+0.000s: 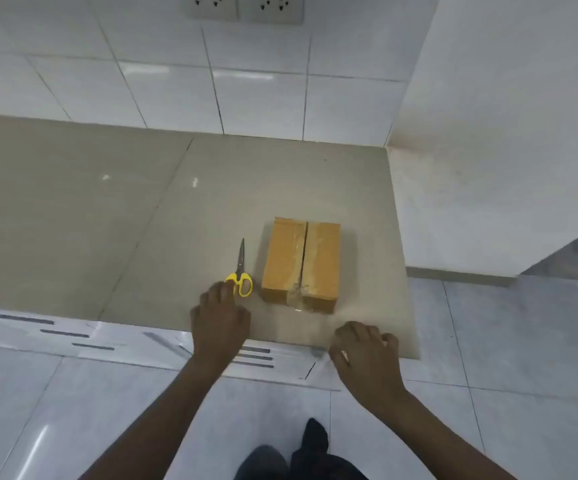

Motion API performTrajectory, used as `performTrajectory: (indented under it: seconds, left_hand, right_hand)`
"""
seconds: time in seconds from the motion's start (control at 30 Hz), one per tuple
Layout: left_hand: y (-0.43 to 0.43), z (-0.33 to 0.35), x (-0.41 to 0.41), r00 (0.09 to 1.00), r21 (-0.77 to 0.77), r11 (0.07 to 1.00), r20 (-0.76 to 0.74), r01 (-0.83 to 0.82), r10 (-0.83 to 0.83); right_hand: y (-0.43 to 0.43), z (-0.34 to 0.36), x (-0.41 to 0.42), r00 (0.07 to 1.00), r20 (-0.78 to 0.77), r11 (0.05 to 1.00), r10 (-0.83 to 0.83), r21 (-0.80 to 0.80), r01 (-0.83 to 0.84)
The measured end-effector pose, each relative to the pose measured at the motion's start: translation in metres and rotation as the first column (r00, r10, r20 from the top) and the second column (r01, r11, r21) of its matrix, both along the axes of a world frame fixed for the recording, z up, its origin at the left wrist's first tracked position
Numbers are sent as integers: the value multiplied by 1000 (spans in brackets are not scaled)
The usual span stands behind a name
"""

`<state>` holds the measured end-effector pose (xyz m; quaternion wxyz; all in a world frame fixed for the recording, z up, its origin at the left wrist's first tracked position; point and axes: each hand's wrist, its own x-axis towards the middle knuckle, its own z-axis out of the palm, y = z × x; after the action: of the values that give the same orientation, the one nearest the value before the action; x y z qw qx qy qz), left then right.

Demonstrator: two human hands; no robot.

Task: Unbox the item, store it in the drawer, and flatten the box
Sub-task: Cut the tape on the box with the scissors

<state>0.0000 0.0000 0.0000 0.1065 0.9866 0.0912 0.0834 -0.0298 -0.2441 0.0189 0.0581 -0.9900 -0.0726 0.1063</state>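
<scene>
A small brown cardboard box lies on the beige countertop, its top flaps closed along a dark centre seam with clear tape over it. Yellow-handled scissors lie just left of the box, blades pointing away from me. My left hand rests at the counter's front, its fingertips touching the yellow handles without closing around them. My right hand hovers over the counter's front edge, right of and below the box, fingers loosely curled and holding nothing.
White drawer fronts with dark slot handles run below the counter's front edge. A white tiled wall with two sockets stands behind. A white panel bounds the counter on the right. Grey floor tiles and my feet are below.
</scene>
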Motion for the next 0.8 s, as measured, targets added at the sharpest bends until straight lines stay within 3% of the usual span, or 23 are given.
performTrajectory:
  seconds: [0.07, 0.17, 0.27, 0.43, 0.53, 0.63, 0.67, 0.73, 0.8]
  left_hand:
    - [-1, 4, 20, 987, 3, 989, -62, -146, 145]
    - [-5, 9, 37, 965, 96, 984, -206, -147, 164]
    - [-5, 7, 44, 986, 89, 992, -136, -87, 99]
    - [-4, 17, 57, 955, 113, 992, -297, 50, -14]
    - [12, 23, 66, 969, 156, 983, -239, 96, -57]
    - [44, 26, 78, 968, -119, 992, -239, 50, -77]
    - [53, 29, 76, 977, -212, 974, -174, 83, -121]
    - [65, 39, 60, 954, -230, 929, -12, 290, -300]
    - [69, 46, 41, 831, -194, 818, -22, 541, -555]
  right_hand:
    - [-5, 5, 15, 990, 140, 998, -1, 69, -9]
    - [-10, 15, 40, 966, 250, 990, -59, 136, 25]
    - [-7, 24, 61, 933, 353, 975, -70, 221, -11]
    - [6, 26, 93, 950, 303, 901, -72, 428, -68]
    - [16, 25, 111, 963, 256, 872, -83, 487, -54]
    - [22, 21, 125, 980, 195, 870, -34, 488, -67]
    - [23, 19, 128, 984, 176, 872, -10, 483, -78]
    - [25, 17, 131, 990, 135, 874, 34, 477, -95]
    - [25, 14, 133, 992, 110, 874, 58, 475, -104]
